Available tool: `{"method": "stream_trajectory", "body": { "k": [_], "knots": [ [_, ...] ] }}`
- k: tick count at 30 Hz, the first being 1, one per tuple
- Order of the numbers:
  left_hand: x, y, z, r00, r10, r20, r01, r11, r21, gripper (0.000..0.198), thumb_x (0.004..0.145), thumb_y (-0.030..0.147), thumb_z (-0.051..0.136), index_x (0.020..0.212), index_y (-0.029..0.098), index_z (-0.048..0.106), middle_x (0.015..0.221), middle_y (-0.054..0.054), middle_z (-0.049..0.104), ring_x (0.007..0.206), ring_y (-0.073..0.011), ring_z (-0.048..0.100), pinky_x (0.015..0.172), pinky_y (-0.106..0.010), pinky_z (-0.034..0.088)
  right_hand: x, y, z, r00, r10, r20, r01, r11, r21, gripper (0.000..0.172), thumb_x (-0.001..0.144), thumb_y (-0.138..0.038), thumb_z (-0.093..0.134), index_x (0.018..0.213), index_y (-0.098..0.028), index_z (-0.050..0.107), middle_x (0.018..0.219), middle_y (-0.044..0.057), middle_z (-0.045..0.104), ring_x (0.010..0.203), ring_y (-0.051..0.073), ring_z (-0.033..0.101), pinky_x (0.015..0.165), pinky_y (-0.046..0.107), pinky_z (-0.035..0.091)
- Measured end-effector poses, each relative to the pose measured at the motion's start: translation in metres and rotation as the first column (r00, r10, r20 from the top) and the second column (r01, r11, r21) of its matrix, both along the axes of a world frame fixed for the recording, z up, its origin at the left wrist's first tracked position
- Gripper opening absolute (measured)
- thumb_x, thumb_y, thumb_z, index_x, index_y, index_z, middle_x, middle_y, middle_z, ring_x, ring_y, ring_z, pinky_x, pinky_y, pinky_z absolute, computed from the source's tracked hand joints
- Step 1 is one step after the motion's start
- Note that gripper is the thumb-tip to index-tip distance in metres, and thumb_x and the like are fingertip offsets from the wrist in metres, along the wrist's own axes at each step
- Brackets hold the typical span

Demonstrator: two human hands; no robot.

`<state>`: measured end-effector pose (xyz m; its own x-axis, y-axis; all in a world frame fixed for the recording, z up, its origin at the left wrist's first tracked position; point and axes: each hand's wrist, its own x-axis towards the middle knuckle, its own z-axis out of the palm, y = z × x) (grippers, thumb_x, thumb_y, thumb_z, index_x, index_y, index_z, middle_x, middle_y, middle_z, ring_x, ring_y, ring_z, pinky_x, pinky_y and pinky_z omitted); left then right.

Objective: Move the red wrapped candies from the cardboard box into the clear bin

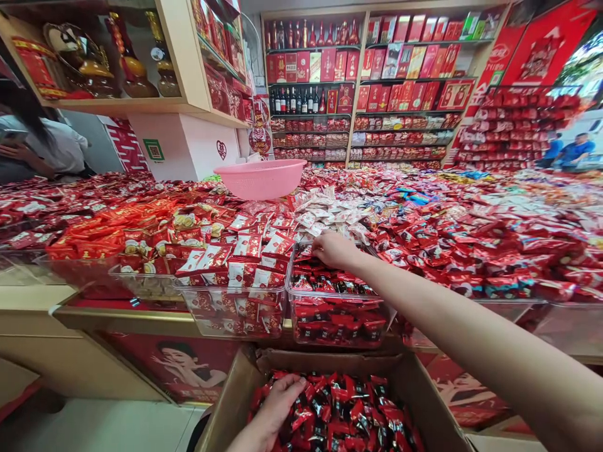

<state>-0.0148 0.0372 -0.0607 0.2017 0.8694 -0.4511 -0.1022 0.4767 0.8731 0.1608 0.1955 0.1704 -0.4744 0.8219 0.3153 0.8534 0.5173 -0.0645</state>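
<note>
My left hand [277,405] lies on the heap of small red-and-black wrapped candies [346,417] inside an open cardboard box [426,389]; its fingers are stretched out and nothing shows in its grip. My right hand [335,250] is over the back of a clear plastic bin [339,295] on the counter, which holds the same kind of red-and-black packets [320,282]. Its fingers are curled down at the packets, and whatever they hold is hidden. Left of that bin stands a clear bin [230,292] of white-and-red packets [247,245].
A pink plastic basin [261,179] stands on the heaped candies behind the bins. White packets [330,210] lie just beyond my right hand. Shelves [360,81] of bottles and red boxes line the back wall. At the far left is a person [42,141] in a white top.
</note>
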Motion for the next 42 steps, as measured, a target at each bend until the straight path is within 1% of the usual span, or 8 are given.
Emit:
{"method": "stream_trajectory", "body": {
  "k": [11, 16, 19, 22, 26, 34, 38, 42],
  "knots": [
    [0.001, 0.002, 0.007, 0.998, -0.042, -0.048, 0.043, 0.999, 0.026, 0.026, 0.062, 0.043, 0.057, 0.066, 0.017, 0.053, 0.061, 0.005, 0.053, 0.06, -0.0104, 0.047, 0.059, -0.021, 0.033, 0.0, -0.002, 0.009, 0.989, 0.042, -0.138, -0.029, 0.995, 0.101, 0.021, 0.073, -0.014, 0.042, 0.089, -0.013, 0.055, 0.094, 0.009, 0.048, 0.085, 0.015, 0.048, 0.074, 0.024, 0.036],
    [-0.002, -0.001, 0.028, 0.999, -0.04, -0.034, 0.043, 0.992, 0.116, 0.025, 0.065, 0.042, 0.056, 0.069, 0.017, 0.054, 0.063, 0.005, 0.054, 0.064, -0.011, 0.048, 0.062, -0.021, 0.033, 0.003, -0.08, 0.029, 0.818, 0.294, -0.494, -0.141, 0.936, 0.323, 0.018, 0.078, -0.022, 0.04, 0.089, -0.016, 0.052, 0.085, 0.005, 0.052, 0.079, 0.013, 0.049, 0.071, 0.026, 0.038],
    [0.005, -0.004, 0.049, 0.998, 0.05, 0.027, -0.054, 0.972, 0.227, 0.023, 0.065, 0.039, 0.057, 0.073, 0.018, 0.055, 0.07, 0.003, 0.056, 0.069, -0.0121, 0.049, 0.066, -0.022, 0.034, 0.002, -0.148, -0.012, 0.771, 0.379, -0.512, -0.396, 0.915, 0.081, 0.015, 0.077, -0.021, 0.043, 0.088, -0.019, 0.052, 0.077, 0.002, 0.055, 0.071, 0.011, 0.05, 0.066, 0.023, 0.039],
    [0.02, -0.005, 0.071, 0.991, 0.129, 0.034, -0.132, 0.919, 0.371, 0.018, 0.067, 0.034, 0.057, 0.075, 0.019, 0.054, 0.068, 0.003, 0.054, 0.067, -0.0108, 0.047, 0.064, -0.02, 0.035, 0.001, -0.185, -0.086, 0.785, 0.055, -0.617, -0.252, 0.938, -0.237, 0.028, 0.07, -0.03, 0.053, 0.095, -0.018, 0.049, 0.086, 0.005, 0.055, 0.077, 0.015, 0.05, 0.067, 0.027, 0.041],
    [0.041, -0.007, 0.085, 0.993, 0.119, -0.027, -0.093, 0.88, 0.465, 0.013, 0.066, 0.029, 0.059, 0.07, 0.017, 0.054, 0.062, 0.004, 0.052, 0.061, -0.0095, 0.046, 0.058, -0.018, 0.036, 0.002, -0.188, -0.156, 0.448, -0.369, -0.814, -0.283, 0.805, -0.521, 0.024, 0.066, -0.036, 0.057, 0.078, -0.017, 0.049, 0.066, -0.002, 0.053, 0.06, 0.011, 0.049, 0.057, 0.024, 0.042],
    [0.043, -0.015, 0.08, 0.977, 0.073, 0.199, -0.123, 0.96, 0.252, 0.015, 0.071, 0.03, 0.054, 0.074, 0.016, 0.056, 0.066, 0.002, 0.058, 0.057, -0.0088, 0.05, 0.058, -0.02, 0.04, 0.009, -0.186, -0.159, 0.005, -0.62, -0.784, -0.489, 0.683, -0.543, 0.028, 0.063, -0.037, 0.06, 0.076, -0.015, 0.051, 0.058, -0.005, 0.048, 0.042, 0.005, 0.042, 0.04, 0.019, 0.037],
    [0.037, -0.015, 0.079, 0.987, 0.017, 0.163, -0.056, 0.969, 0.243, 0.014, 0.069, 0.029, 0.056, 0.075, 0.016, 0.056, 0.064, 0.002, 0.058, 0.054, -0.0085, 0.051, 0.056, -0.02, 0.04, 0.011, -0.184, -0.164, 0.069, -0.613, -0.787, -0.485, 0.669, -0.563, 0.028, 0.068, -0.037, 0.056, 0.083, -0.014, 0.051, 0.059, -0.003, 0.049, 0.045, 0.006, 0.046, 0.041, 0.019, 0.04],
    [0.033, -0.014, 0.076, 0.986, 0.048, 0.158, -0.086, 0.967, 0.24, 0.014, 0.068, 0.029, 0.057, 0.065, 0.016, 0.053, 0.06, 0.004, 0.056, 0.053, -0.0072, 0.049, 0.053, -0.018, 0.038, 0.014, -0.187, -0.164, 0.312, -0.33, -0.891, -0.33, 0.842, -0.427, 0.039, 0.07, -0.034, 0.054, 0.104, -0.018, 0.044, 0.088, 0.006, 0.054, 0.074, 0.015, 0.054, 0.058, 0.026, 0.047]
  ]
}}
